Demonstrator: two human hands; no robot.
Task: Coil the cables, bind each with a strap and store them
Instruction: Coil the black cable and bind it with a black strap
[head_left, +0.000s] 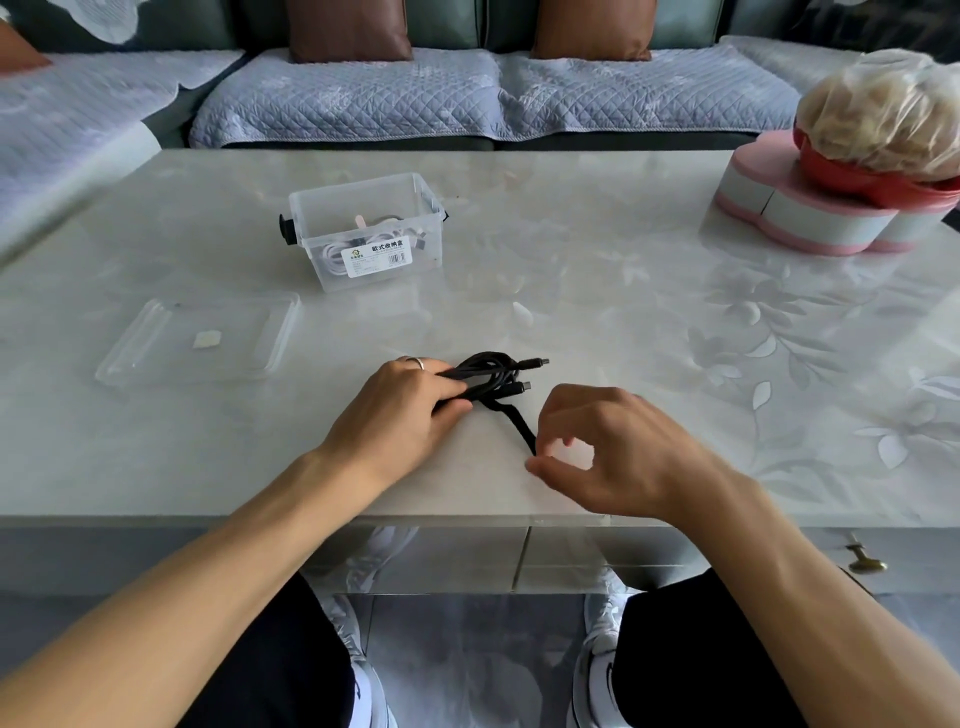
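A coiled black cable (491, 371) lies on the pale table (597, 270) near the front edge, its two plug ends pointing right. My left hand (402, 410) grips the coil from the left. A black strap (514, 421) runs from under the coil toward me. My right hand (608, 452) pinches the strap's near end between thumb and fingertips. A clear storage box (366, 231) with a label stands farther back, holding white and dark cables.
The box's clear lid (200, 335) lies flat at the left with a small pale scrap on it. A pink heart-shaped box (810, 208) with a bag-covered red bowl (883, 150) stands at the right back. A sofa is behind the table.
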